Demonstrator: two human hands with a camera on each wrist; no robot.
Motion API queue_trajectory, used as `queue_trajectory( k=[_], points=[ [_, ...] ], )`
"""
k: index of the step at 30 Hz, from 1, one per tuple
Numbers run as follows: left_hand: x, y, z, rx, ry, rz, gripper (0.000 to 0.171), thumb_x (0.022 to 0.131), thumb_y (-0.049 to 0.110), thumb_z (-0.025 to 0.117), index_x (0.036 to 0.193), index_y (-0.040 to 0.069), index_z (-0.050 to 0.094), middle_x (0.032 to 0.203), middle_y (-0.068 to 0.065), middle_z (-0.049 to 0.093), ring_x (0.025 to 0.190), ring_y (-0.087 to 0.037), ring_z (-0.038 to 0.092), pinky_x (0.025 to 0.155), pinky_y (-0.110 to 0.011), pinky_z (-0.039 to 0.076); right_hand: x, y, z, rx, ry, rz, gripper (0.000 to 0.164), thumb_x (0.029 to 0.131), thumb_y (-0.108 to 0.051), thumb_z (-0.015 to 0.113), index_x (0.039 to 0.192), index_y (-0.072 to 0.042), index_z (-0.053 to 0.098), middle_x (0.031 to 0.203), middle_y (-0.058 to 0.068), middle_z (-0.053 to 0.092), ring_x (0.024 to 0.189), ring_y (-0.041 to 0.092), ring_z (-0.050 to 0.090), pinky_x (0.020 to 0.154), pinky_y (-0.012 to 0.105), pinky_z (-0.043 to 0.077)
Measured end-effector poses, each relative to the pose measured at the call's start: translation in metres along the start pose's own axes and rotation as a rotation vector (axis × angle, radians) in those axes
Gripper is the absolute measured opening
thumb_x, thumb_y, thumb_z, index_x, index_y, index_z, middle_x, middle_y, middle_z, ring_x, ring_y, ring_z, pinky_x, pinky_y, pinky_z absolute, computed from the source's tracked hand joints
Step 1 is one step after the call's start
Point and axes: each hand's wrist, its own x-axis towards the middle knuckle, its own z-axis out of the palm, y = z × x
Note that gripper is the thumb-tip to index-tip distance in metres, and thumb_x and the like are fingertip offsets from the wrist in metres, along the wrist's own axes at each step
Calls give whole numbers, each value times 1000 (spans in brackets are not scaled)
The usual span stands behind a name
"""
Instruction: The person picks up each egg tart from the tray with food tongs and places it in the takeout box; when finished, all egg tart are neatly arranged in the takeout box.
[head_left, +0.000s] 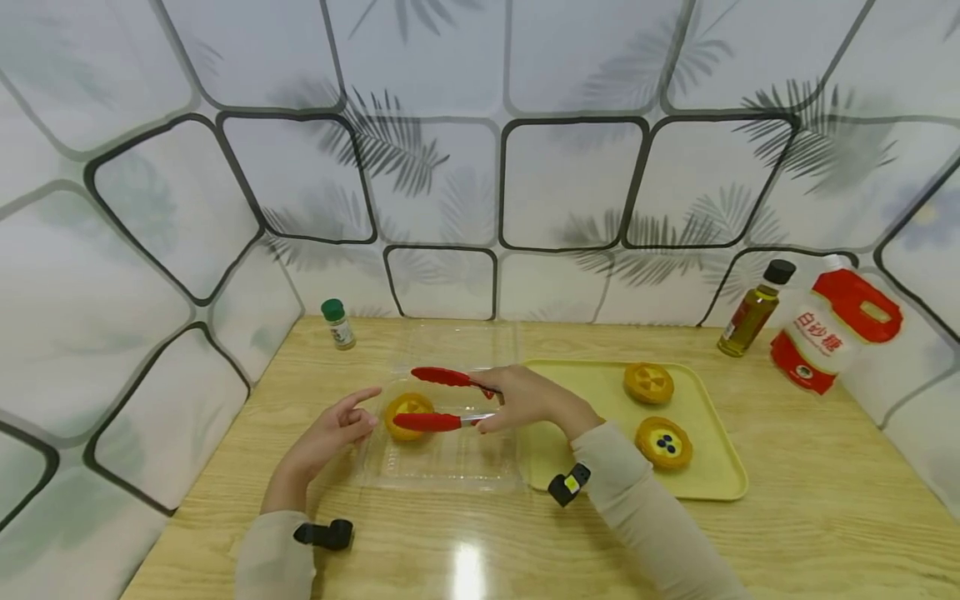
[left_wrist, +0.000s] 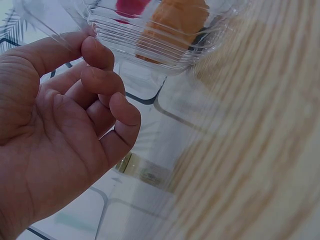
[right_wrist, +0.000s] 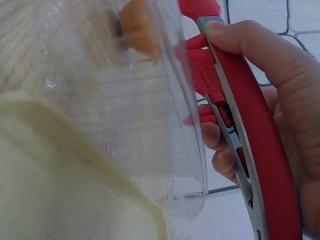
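My right hand (head_left: 525, 398) grips red-tipped metal tongs (right_wrist: 245, 130), their arms spread apart. In the head view one red tip overlaps a round golden tart (head_left: 408, 405), and the other lies beyond its far side. That tart sits at the left end of a clear plastic container (head_left: 450, 482); I cannot tell whether the tongs touch it. My left hand (head_left: 330, 437) is at the container's left edge with its index finger extended. In the left wrist view its fingertips (left_wrist: 97, 52) meet the clear wall, the other fingers loosely bent.
A yellow tray (head_left: 723, 467) to the right bears a patterned tart (head_left: 648, 383) and a tart with blueberries (head_left: 664, 443). Behind stand a green-capped shaker (head_left: 339, 325), an oil bottle (head_left: 750, 317) and a red-and-white sugar bag (head_left: 825, 333). The container's raised lid (head_left: 453, 343) leans behind it.
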Motion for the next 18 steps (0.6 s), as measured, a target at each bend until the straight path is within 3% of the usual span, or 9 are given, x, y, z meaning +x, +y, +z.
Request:
queue_trajectory(
  k=[4, 12, 18],
  points=[
    [0, 0, 1, -4, 5, -3, 58, 97, 16, 55, 146, 0, 29, 77, -1, 45, 69, -11, 44, 67, -27, 41, -9, 7, -4, 52, 35, 15, 75, 80, -35, 74, 142, -7, 43, 96, 10, 60, 66, 9, 46, 63, 26, 41],
    [0, 0, 3, 12, 3, -4, 59, 97, 18, 55, 147, 1, 28, 78, -1, 47, 69, -12, 44, 67, -27, 42, -35, 24, -15, 86, 97, 45, 76, 81, -36, 74, 144, -7, 40, 119, 11, 59, 72, 14, 48, 63, 28, 41],
    [0, -3, 1, 30, 6, 4, 58, 97, 19, 55, 146, 2, 29, 77, 1, 47, 69, -13, 44, 68, -28, 42, -63, 37, -26, 81, 183, 82, 76, 80, -37, 75, 142, -6, 43, 110, 8, 61, 77, 18, 52, 66, 30, 44]
  ],
)
